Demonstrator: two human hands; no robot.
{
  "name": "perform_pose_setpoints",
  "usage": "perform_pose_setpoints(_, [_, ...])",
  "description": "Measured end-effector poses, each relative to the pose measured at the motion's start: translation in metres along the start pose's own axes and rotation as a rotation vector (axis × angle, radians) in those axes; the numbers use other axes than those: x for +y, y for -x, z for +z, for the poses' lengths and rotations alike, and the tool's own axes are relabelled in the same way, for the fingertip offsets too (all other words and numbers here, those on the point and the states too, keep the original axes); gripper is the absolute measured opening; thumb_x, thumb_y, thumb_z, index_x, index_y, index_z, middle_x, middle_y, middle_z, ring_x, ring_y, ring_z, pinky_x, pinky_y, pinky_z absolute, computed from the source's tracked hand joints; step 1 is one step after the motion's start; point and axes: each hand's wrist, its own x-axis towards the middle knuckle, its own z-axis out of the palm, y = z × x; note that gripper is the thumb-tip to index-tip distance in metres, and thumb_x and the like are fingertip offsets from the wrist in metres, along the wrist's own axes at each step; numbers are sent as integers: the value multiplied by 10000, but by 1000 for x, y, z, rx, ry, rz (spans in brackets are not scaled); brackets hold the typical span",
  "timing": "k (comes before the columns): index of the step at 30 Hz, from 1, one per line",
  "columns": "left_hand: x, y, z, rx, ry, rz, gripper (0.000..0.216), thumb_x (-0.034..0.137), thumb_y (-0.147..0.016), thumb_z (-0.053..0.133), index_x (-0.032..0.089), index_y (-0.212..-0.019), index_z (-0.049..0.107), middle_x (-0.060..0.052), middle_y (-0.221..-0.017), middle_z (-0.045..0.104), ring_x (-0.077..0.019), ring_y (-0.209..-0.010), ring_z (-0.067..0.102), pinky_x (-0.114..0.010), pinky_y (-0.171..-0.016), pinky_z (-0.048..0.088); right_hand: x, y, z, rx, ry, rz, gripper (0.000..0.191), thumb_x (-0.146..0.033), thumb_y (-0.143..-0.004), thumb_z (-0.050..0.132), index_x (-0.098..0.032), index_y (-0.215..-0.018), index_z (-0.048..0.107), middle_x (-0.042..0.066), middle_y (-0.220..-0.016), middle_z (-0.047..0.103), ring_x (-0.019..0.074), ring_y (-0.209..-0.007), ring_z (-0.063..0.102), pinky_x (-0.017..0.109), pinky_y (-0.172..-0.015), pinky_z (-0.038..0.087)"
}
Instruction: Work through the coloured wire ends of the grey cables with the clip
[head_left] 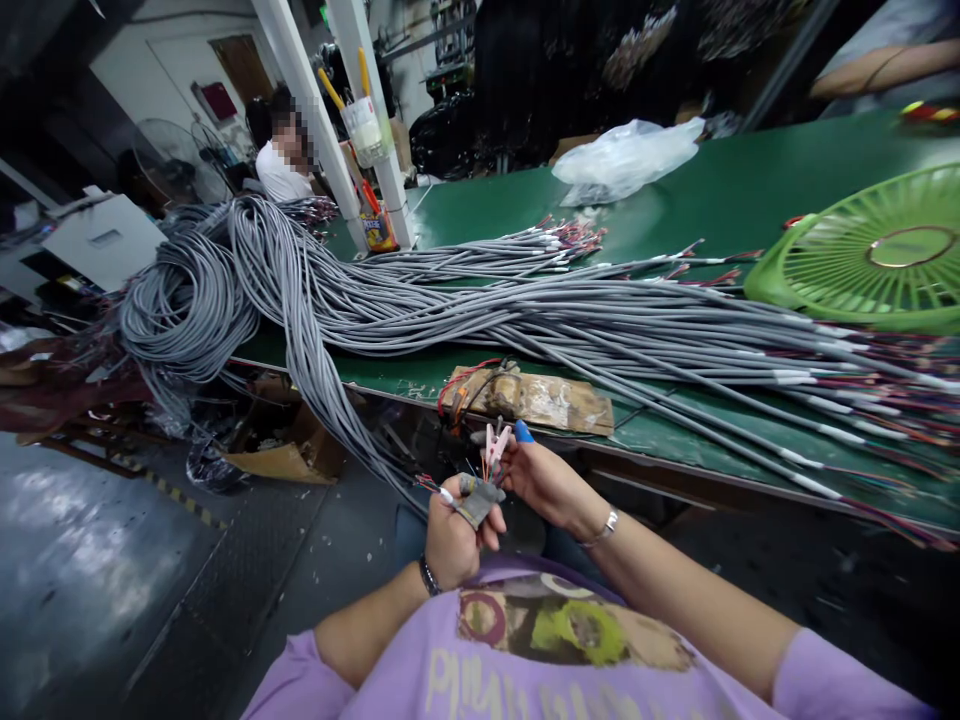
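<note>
My left hand (452, 535) is closed around the end of a grey cable, with taped fingertips and thin coloured wires (429, 485) sticking out to the left. My right hand (541, 478) is closed in a pinch on a small pink clip-like tool (494, 445) just above the left hand; a blue cap covers one fingertip. Both hands are held close together in front of my chest, below the edge of the green bench (675, 200). A large bundle of grey cables (480, 310) lies across the bench.
A taped block with red and black wires (525, 395) sits at the bench edge. A green fan (877, 250) lies at the right, a plastic bag (626, 155) at the back. Coiled cables (187, 300) hang off the left; another person (283, 150) sits far behind.
</note>
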Motion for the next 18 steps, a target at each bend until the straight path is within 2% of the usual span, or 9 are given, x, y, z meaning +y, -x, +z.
perform_pose_setpoints(6, [-3,-2,2,-4,-18,-4,278,416,-707,653,144,-689,596,11,-472,599,-48,-285,412,-156,-300,249,0,-6,16,57,-107,-40,348,-495,-708,699,-150,-749,684,28,-644,629,111,-554,533,237,-549,442])
perform_pose_setpoints(12, [-4,-2,2,14,-71,-25,280,419,-704,650,145,-684,590,17,-467,588,-49,-285,413,-160,-297,226,4,-9,17,121,-152,-60,326,-485,-727,685,-159,-726,670,22,-631,621,114,-524,503,250,-533,434])
perform_pose_setpoints(18, [-5,1,-3,26,-57,16,280,421,-719,649,151,-679,586,17,-472,597,-52,-286,418,-161,-299,247,5,-4,11,44,-159,-2,413,-582,-780,563,-182,-822,657,33,-713,636,123,-583,543,238,-556,454])
